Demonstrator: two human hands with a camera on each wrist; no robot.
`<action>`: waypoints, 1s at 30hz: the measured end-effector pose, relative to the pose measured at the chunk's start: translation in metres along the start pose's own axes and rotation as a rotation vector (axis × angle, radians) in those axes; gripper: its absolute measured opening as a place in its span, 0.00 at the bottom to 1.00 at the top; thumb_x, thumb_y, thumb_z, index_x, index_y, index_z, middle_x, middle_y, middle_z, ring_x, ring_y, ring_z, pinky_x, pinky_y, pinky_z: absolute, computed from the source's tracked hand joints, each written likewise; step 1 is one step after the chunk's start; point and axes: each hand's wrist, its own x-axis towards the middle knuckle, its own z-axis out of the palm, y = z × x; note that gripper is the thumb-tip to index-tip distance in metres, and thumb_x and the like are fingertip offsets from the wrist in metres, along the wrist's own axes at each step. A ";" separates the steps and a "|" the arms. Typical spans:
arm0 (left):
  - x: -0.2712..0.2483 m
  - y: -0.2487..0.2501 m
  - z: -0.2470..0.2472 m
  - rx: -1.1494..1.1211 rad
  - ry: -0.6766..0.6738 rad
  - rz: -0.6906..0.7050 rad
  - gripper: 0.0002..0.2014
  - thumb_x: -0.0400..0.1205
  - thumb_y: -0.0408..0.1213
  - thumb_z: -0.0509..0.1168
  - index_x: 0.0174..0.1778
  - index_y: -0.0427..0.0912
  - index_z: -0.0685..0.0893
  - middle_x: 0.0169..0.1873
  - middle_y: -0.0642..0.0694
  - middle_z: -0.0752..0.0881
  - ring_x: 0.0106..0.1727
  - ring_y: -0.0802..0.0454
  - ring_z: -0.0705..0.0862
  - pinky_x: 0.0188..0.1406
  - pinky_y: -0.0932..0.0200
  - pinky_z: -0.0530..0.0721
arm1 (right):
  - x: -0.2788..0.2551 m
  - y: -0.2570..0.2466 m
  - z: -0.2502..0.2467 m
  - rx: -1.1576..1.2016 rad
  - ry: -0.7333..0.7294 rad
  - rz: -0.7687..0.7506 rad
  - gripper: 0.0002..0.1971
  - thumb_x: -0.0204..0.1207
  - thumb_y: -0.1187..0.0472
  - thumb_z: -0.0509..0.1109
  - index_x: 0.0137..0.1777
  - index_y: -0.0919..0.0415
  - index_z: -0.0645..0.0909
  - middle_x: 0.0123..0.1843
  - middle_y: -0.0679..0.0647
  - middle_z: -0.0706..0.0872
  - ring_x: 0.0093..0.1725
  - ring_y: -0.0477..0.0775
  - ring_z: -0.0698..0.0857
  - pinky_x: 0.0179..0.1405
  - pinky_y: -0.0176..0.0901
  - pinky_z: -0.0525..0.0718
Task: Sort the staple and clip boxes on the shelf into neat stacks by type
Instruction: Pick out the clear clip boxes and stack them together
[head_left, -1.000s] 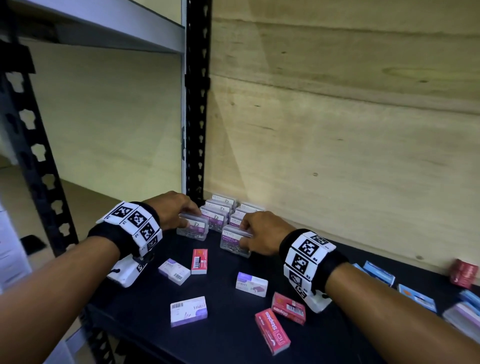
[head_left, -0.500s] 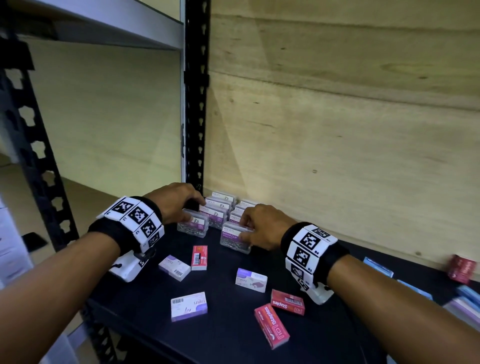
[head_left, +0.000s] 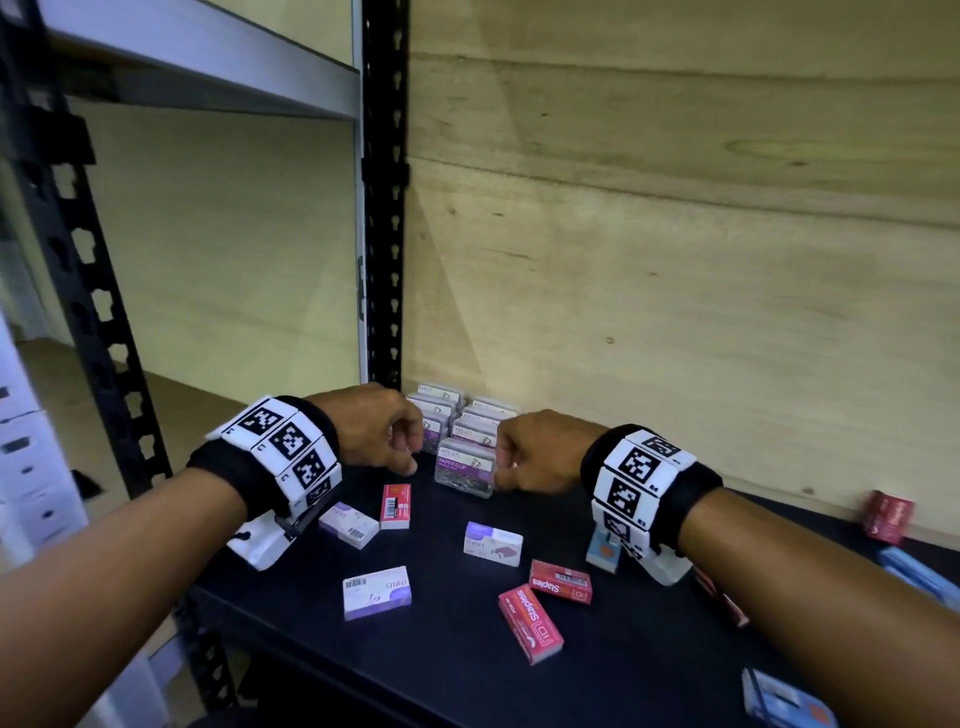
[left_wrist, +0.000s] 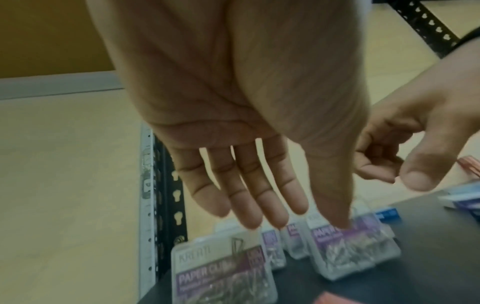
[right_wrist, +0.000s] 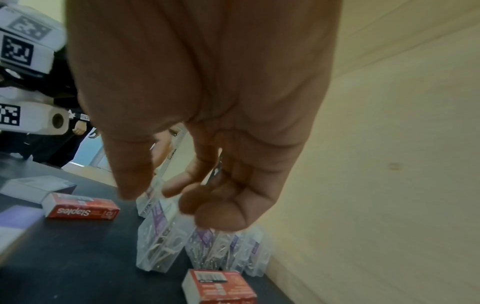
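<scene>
Clear paper clip boxes with purple labels stand in two rows (head_left: 439, 405) in the shelf's back left corner. The front box of the right row (head_left: 465, 470) stands upright between my hands. My left hand (head_left: 395, 441) hovers over the left row with straight fingers (left_wrist: 259, 205) and holds nothing; that row's front box (left_wrist: 223, 267) stands below it. My right hand (head_left: 511, 462) is just right of the front box, fingers loosely curled (right_wrist: 215, 211), empty. Red staple boxes (head_left: 530, 623) (head_left: 561, 581) and white-purple ones (head_left: 376, 592) (head_left: 492, 543) lie scattered in front.
The black shelf board (head_left: 467, 675) ends at a near edge; a black perforated upright (head_left: 384, 208) stands behind the clip rows. The plywood wall (head_left: 675, 312) closes the back. Blue boxes (head_left: 919, 571) and a red box (head_left: 888, 517) lie at the right.
Both hands have let go of the clip boxes they held and have lifted slightly. The two boxes now stand at the front of their rows.
</scene>
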 end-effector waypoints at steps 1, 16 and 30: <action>-0.001 0.002 0.003 0.010 -0.039 -0.011 0.11 0.73 0.51 0.76 0.47 0.54 0.85 0.41 0.59 0.86 0.43 0.60 0.84 0.43 0.66 0.80 | -0.005 0.001 0.000 0.000 -0.034 0.000 0.10 0.77 0.46 0.73 0.49 0.51 0.82 0.45 0.44 0.83 0.44 0.45 0.80 0.41 0.40 0.77; -0.007 0.012 0.031 0.125 -0.214 -0.093 0.31 0.69 0.51 0.79 0.68 0.56 0.77 0.55 0.58 0.81 0.55 0.59 0.80 0.58 0.62 0.79 | -0.053 0.019 0.011 0.094 -0.321 0.015 0.23 0.65 0.42 0.83 0.55 0.50 0.83 0.47 0.44 0.84 0.39 0.42 0.80 0.38 0.36 0.76; -0.025 0.046 0.003 -0.009 -0.053 -0.016 0.26 0.71 0.54 0.77 0.64 0.57 0.79 0.41 0.64 0.78 0.41 0.66 0.79 0.33 0.77 0.69 | -0.056 0.018 0.023 0.088 -0.315 0.017 0.22 0.66 0.51 0.84 0.58 0.54 0.83 0.47 0.48 0.88 0.39 0.44 0.82 0.46 0.39 0.83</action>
